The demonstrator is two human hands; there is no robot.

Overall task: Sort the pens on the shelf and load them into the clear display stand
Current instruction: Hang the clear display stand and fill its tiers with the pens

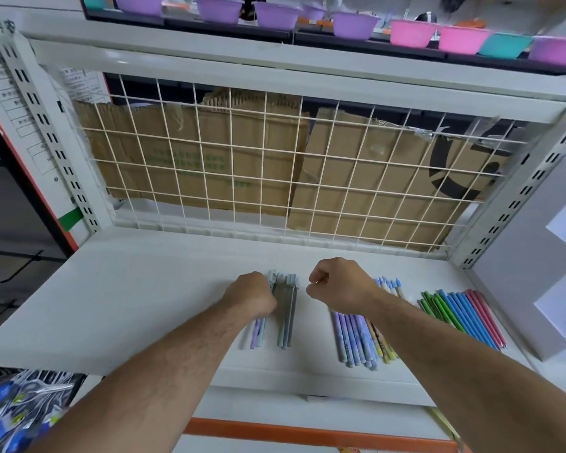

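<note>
Grey-blue pens [287, 310] lie flat on the white shelf [138, 302], their long axis running from you toward the wire grid [262, 165]. Your left hand [251, 294] curls its fingers over their far ends. Your right hand [339, 282] is a loose fist just right of them; whether it pinches anything, I cannot tell. Pastel pens [353, 338] lie under your right forearm, and green, blue and pink pens [461, 317] slant further right. High above your hands, the plastic bowls [355, 25] hide their contents.

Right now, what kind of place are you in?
Probably a shop, maybe selling stationery: a white metal shelf with slotted uprights, sorted bunches of coloured pens lying on it, and rows of plastic bowls on the shelf above.
</note>
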